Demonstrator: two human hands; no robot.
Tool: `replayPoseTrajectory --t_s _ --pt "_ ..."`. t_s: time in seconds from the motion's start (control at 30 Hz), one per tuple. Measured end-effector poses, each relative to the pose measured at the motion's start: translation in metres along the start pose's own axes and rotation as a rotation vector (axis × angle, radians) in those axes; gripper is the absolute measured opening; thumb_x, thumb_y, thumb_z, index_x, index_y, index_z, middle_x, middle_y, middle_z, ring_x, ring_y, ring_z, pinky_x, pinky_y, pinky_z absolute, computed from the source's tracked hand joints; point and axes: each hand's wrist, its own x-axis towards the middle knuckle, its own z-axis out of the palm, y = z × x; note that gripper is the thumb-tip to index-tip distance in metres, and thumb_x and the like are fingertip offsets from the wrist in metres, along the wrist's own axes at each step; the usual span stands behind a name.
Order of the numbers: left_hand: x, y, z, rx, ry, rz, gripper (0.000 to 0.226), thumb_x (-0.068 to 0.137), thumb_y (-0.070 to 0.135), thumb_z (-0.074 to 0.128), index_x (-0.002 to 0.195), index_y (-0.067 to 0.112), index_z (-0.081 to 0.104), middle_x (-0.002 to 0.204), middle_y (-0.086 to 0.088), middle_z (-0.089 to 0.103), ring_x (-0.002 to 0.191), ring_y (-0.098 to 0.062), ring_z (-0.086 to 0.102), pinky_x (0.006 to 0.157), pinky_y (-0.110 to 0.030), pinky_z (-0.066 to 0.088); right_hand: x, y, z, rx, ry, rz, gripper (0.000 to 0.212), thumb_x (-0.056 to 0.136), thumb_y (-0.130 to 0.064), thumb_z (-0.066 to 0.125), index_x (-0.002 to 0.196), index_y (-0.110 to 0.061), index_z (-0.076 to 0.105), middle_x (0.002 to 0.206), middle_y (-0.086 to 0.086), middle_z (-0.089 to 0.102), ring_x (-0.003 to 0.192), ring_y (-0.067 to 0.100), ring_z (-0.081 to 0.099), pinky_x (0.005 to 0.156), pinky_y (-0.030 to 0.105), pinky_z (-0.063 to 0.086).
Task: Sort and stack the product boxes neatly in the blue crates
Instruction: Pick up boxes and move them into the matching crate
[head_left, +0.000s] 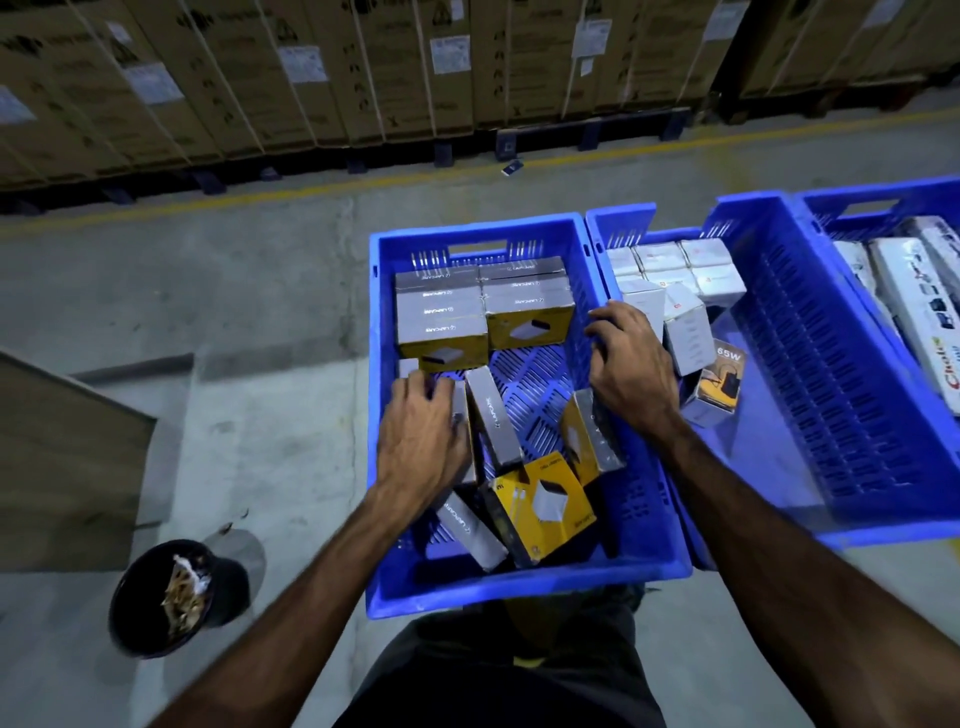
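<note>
You are on a bare concrete warehouse floor, with a dark bin of scraps (171, 597) near your left side. Directly before you sits the nearest blue crate (519, 592), its near half holding loose grey-and-yellow boxes (545, 506) lying tilted at odd angles. Your left hand (421, 436) has its grip curled down onto one of them; your right hand (628, 358) rests with bent fingers on the crate's right wall, and I cannot tell whether it holds anything. These cartons look light, stiff and smooth, so take each across its narrow grey sides, not the printed face. Further back, a neat stacked row (483, 306) shows the target. Beyond, the second crate (831, 364) holds white boxes (675, 270), and strapped brown cartons (311, 78) line the far side.
</note>
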Motion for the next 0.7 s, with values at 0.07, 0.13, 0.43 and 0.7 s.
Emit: replayPoseTrajectory --t_s 0.07,0.13,0.43,0.7 --pt "0.003 0.001 -0.005 -0.029 -0.034 -0.115 0.044 0.087 0.014 0.069 0.129 0.007 0.056 0.133 -0.021 0.053 0.118 -0.042 0.054 0.089 -0.050 0.053 0.000 0.000 0.000 -0.002 -0.002 0.000 0.025 0.094 -0.005 0.057 0.114 -0.002 0.073 0.133 0.009 0.064 0.137 0.026 0.049 0.107 0.044 0.049" --pt "0.012 0.008 -0.003 -0.062 -0.135 -0.224 0.057 0.087 0.005 0.069 0.139 0.002 0.047 0.152 -0.030 0.040 0.126 -0.048 0.055 0.096 -0.052 0.053 0.000 0.000 0.001 -0.005 0.000 0.000 0.026 0.095 -0.005 0.056 0.114 -0.002 0.073 0.132 0.009 0.064 0.136 0.026 0.050 0.104 0.044 0.051" --pt "0.045 0.021 0.021 -0.158 -0.189 -0.400 0.074 0.095 0.005 0.060 0.156 -0.013 0.022 0.160 -0.042 0.024 0.143 -0.054 0.037 0.111 -0.050 0.045 0.001 0.001 0.001 -0.010 -0.015 0.000 0.026 0.096 -0.005 0.057 0.117 -0.003 0.072 0.134 0.009 0.063 0.137 0.026 0.049 0.109 0.045 0.049" --pt "0.059 0.009 0.036 -0.163 -0.179 -0.397 0.066 0.093 0.002 0.059 0.153 -0.008 0.031 0.131 -0.026 0.061 0.127 -0.045 0.047 0.095 -0.047 0.049 -0.001 -0.001 -0.002 -0.006 -0.018 -0.002 0.027 0.097 -0.006 0.056 0.118 -0.002 0.072 0.134 0.009 0.063 0.137 0.026 0.048 0.108 0.044 0.047"
